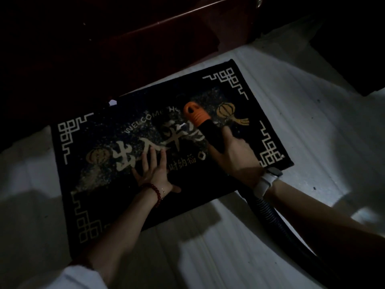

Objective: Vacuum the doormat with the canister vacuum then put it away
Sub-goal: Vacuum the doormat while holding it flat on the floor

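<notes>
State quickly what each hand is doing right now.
Left hand: open, pressing flat on the doormat.
Right hand: gripping the vacuum nozzle.

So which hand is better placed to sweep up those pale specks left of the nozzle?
The right hand, probably. It already grips the tube behind the orange nozzle, which points at the specks. The left hand lies flat on the mat, holding it down.

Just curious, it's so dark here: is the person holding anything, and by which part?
The right hand grips the vacuum nozzle by its black tube, just behind the orange tip. The left hand holds nothing; it presses flat on the doormat.
</notes>
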Motion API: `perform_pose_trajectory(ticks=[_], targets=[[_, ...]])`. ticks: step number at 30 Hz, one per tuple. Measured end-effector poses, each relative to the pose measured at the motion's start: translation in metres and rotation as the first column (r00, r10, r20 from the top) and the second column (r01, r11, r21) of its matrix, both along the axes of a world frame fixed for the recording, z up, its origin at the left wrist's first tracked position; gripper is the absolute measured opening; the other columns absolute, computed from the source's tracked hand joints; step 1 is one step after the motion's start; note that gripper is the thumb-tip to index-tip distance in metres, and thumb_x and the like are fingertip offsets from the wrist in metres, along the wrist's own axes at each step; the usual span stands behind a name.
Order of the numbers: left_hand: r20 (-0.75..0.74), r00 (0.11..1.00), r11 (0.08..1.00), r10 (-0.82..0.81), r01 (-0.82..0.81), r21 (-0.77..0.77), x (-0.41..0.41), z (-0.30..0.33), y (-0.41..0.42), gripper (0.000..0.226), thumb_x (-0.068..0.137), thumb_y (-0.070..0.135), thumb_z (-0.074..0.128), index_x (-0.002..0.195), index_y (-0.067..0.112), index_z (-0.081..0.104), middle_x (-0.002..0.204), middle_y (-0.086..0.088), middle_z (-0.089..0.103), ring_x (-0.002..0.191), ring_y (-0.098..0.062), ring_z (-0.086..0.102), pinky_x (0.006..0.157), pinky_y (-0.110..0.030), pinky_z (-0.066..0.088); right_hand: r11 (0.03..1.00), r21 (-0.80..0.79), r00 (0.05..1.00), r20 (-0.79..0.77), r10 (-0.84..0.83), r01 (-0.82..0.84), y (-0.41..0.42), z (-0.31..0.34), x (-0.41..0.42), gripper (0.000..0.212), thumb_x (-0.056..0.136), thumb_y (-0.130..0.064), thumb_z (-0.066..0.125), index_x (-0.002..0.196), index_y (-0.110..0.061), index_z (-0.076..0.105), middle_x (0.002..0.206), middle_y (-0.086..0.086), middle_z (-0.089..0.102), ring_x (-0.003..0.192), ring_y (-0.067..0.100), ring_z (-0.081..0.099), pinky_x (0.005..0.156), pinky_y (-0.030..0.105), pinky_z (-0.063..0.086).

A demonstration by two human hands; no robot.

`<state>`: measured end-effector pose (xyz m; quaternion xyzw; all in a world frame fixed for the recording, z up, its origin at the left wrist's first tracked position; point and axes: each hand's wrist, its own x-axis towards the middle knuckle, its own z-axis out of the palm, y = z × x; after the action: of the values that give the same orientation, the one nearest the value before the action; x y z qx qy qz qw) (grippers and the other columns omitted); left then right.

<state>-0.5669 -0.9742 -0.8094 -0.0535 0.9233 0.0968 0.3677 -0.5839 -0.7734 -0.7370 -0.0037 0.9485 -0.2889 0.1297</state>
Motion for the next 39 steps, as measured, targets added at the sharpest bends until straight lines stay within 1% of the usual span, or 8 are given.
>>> perform_pose_trajectory(ticks=[3,8,18,21,25,32,36,39], targets=[[-0.016,1.0,1.0,-0.013,0.013,0.002,0.001,-0.001,-0.001,0.125,0.067,0.052,0.075,0.145,0.028,-0.019,0.151,-0.001,-0.032,0.14,-0.025,-0.028,0.113,-0.061,0.0,0.996,-0.023,0.996,-0.007,-0.087,0.087,0.008,0.007,-0.004,0.034,0.09,-0.039,0.052,0.111,-0.014,0.043,0.085,0.007,0.056,0.08,0.033,0.062,0.061,0.031,0.041],[-0.01,1.0,1.0,-0.016,0.016,0.014,0.001,-0.001,-0.002,0.125,0.066,0.053,0.075,0.145,0.027,-0.018,0.152,-0.002,-0.031,0.14,-0.025,-0.028,0.111,-0.062,0.0,0.911,-0.097,0.916,0.015,-0.401,0.4,0.052,0.016,-0.032,0.047,0.092,-0.035,0.051,0.127,-0.005,0.042,0.122,0.019,0.056,0.108,0.035,0.055,0.076,0.03,0.038],[-0.041,0.999,1.0,-0.024,0.024,-0.01,0.003,-0.002,-0.003,0.121,0.066,0.055,0.074,0.146,0.029,-0.013,0.152,0.0,-0.03,0.14,-0.023,-0.028,0.113,-0.061,0.003,0.983,-0.164,0.993,0.095,-0.071,0.086,-0.015,0.003,-0.012,0.038,0.09,-0.035,0.053,0.117,-0.011,0.041,0.083,0.004,0.059,0.068,0.023,0.059,0.055,0.028,0.043],[-0.036,0.999,1.0,-0.021,0.021,-0.004,0.002,-0.002,-0.004,0.121,0.067,0.056,0.073,0.146,0.029,-0.016,0.152,0.001,-0.031,0.14,-0.022,-0.028,0.113,-0.06,0.003,0.964,-0.138,0.974,0.021,-0.226,0.227,0.012,0.014,-0.026,0.036,0.091,-0.036,0.053,0.117,-0.011,0.043,0.091,0.004,0.055,0.068,0.017,0.054,0.051,0.018,0.037],[-0.04,0.999,1.0,-0.031,0.031,-0.008,0.001,-0.001,-0.004,0.123,0.065,0.058,0.072,0.146,0.03,-0.016,0.153,0.001,-0.028,0.141,-0.023,-0.025,0.112,-0.06,0.006,0.893,-0.107,0.899,0.007,-0.438,0.437,0.036,0.014,-0.048,0.043,0.093,-0.034,0.05,0.122,-0.003,0.04,0.106,0.016,0.057,0.09,0.029,0.057,0.066,0.027,0.032],[-0.041,0.998,0.999,-0.038,0.036,-0.028,0.003,-0.001,-0.004,0.124,0.063,0.06,0.073,0.146,0.03,-0.015,0.152,0.001,-0.03,0.141,-0.023,-0.026,0.112,-0.06,0.006,0.984,-0.161,0.994,0.085,-0.066,0.079,-0.018,0.001,-0.013,0.03,0.091,-0.035,0.053,0.106,-0.013,0.039,0.086,0.006,0.056,0.071,0.025,0.057,0.057,0.027,0.038],[-0.04,0.999,0.999,-0.035,0.035,-0.011,0.004,0.0,-0.005,0.124,0.064,0.059,0.073,0.146,0.03,-0.017,0.151,0.001,-0.032,0.14,-0.023,-0.027,0.111,-0.06,0.005,0.969,-0.112,0.976,0.019,-0.218,0.219,0.006,0.018,-0.036,0.037,0.091,-0.035,0.052,0.118,-0.011,0.043,0.09,0.004,0.052,0.068,0.017,0.052,0.048,0.023,0.029],[-0.023,0.999,0.999,-0.041,0.04,-0.011,0.003,0.0,-0.005,0.124,0.065,0.058,0.072,0.145,0.03,-0.019,0.152,0.0,-0.031,0.14,-0.024,-0.027,0.111,-0.061,0.006,0.908,-0.117,0.915,0.015,-0.403,0.402,0.015,0.018,-0.046,0.045,0.093,-0.033,0.05,0.127,-0.006,0.039,0.101,0.011,0.056,0.087,0.03,0.058,0.061,0.023,0.033]])
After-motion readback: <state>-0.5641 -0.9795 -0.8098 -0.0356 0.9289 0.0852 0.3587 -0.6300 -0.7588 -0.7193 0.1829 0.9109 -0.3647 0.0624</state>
